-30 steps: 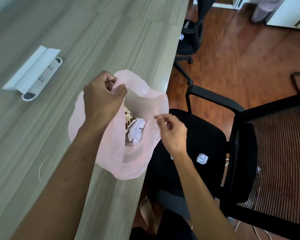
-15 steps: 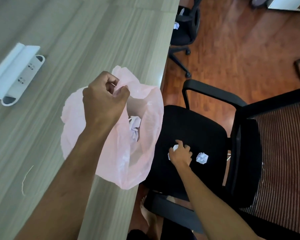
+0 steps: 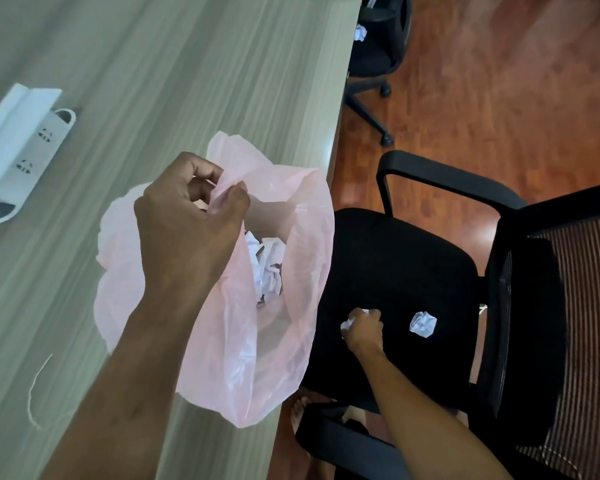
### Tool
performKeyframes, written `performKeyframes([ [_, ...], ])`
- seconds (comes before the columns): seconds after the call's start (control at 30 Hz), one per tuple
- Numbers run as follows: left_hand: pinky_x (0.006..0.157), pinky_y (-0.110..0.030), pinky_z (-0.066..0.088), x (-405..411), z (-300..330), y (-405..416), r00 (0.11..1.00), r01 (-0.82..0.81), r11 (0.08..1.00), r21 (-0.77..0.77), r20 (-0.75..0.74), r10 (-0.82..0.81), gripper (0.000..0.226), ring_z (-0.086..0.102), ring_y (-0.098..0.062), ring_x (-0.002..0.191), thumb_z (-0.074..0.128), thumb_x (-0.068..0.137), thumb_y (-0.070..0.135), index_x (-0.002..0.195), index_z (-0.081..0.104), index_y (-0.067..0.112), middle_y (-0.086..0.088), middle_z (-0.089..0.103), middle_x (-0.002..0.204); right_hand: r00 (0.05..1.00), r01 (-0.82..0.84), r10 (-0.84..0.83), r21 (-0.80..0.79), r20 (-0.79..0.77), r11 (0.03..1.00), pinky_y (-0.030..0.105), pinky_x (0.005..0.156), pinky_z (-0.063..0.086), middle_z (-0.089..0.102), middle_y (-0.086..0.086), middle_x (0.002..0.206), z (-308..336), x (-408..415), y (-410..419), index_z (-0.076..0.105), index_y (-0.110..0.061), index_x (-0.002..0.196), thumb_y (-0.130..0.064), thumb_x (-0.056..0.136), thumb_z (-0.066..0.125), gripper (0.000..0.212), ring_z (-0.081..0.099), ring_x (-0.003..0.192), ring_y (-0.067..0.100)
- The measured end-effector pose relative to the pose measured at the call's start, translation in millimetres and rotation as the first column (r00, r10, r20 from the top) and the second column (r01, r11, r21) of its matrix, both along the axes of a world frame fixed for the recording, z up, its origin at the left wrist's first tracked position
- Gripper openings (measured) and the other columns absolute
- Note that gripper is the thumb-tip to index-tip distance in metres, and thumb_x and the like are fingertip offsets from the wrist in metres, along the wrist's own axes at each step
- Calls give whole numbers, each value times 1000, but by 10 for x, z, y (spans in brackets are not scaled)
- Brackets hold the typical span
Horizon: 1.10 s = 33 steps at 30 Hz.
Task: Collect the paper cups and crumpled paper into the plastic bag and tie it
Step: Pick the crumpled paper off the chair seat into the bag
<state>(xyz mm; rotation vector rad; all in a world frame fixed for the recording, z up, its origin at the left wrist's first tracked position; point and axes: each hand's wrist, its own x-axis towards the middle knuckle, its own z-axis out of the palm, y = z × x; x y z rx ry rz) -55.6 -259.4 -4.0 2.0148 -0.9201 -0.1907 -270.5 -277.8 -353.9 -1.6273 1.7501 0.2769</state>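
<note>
A pink plastic bag (image 3: pixel 291 334) hangs over the table's right edge, its mouth held up by my left hand (image 3: pixel 187 230), which pinches the rim. Crumpled white paper (image 3: pixel 267 268) lies inside the bag. My right hand (image 3: pixel 362 329) is down on the black chair seat (image 3: pixel 402 265), fingers closed around a crumpled paper ball (image 3: pixel 347 323). A second crumpled paper ball (image 3: pixel 422 323) lies loose on the seat just right of that hand. No paper cup is visible now.
A white power strip box (image 3: pixel 21 150) sits on the wooden table (image 3: pixel 187 81) at left, and a thin string (image 3: pixel 35 393) lies near the front. Another black chair (image 3: pixel 378 53) with crumpled paper (image 3: pixel 360 32) stands farther back on the wood floor.
My right hand left the bag's rim, dropped to the chair seat and closed on a paper ball. The left hand kept holding the bag.
</note>
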Motion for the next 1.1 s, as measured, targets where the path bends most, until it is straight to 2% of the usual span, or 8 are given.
performKeyframes([
  [0.13,61,-26,48,58,-5,72,1000,-13,1000,6,7,13,11,60,-9,68,71,80,18,82,61,19,8,64,70,996,69,-68,-13,56,998,29,82,52,50,18,121,88,20,3,67,-8,110,-13,84,68,26,59,98,29],
  [0.3,60,-17,45,138,39,217,1000,-24,1000,-9,16,24,11,60,0,65,71,82,20,86,63,15,14,62,72,879,376,-319,-104,356,921,20,68,46,70,14,94,659,128,-4,73,-7,92,-7,77,74,15,68,86,26],
  [0.47,65,-17,44,252,160,424,998,-70,996,-56,0,70,12,60,-6,70,72,82,22,86,63,15,11,62,74,705,575,-330,-232,628,785,-2,64,41,63,2,110,1754,237,61,70,-18,93,-19,80,78,15,62,91,5],
  [0.6,71,-25,45,387,255,588,992,-122,988,-92,-1,123,13,59,-14,73,70,82,21,87,65,10,1,64,79,531,641,-190,-244,826,728,1,69,45,61,-7,115,2691,393,208,70,-23,97,-20,81,78,18,63,96,0],
  [0.77,65,-24,42,499,463,673,989,-144,981,-128,20,148,9,53,-15,65,67,79,20,84,62,16,9,58,70,476,401,80,-297,876,866,20,78,57,57,-5,125,3276,939,255,69,-31,97,-22,76,82,27,64,97,0],
  [0.83,63,-24,39,520,518,686,989,-128,984,-124,57,136,9,52,-16,64,67,79,20,84,61,16,7,58,69,542,106,163,-260,824,960,33,92,55,46,-3,139,3357,1202,242,61,-40,112,-35,74,83,44,59,114,8],
  [0.93,65,-24,37,515,556,693,989,-86,993,-78,111,94,8,53,-17,65,68,79,18,84,62,16,6,59,73,660,-322,406,-250,632,913,35,114,32,31,-2,156,3401,1351,226,46,-40,139,-46,84,69,60,27,144,12],
  [1.1,70,-33,48,461,548,644,995,-18,999,-30,102,21,9,60,-19,71,70,78,18,82,62,18,5,65,80,666,-108,231,-214,709,971,10,78,48,69,-14,113,3401,957,186,72,-31,108,-35,90,65,20,64,95,0],
])
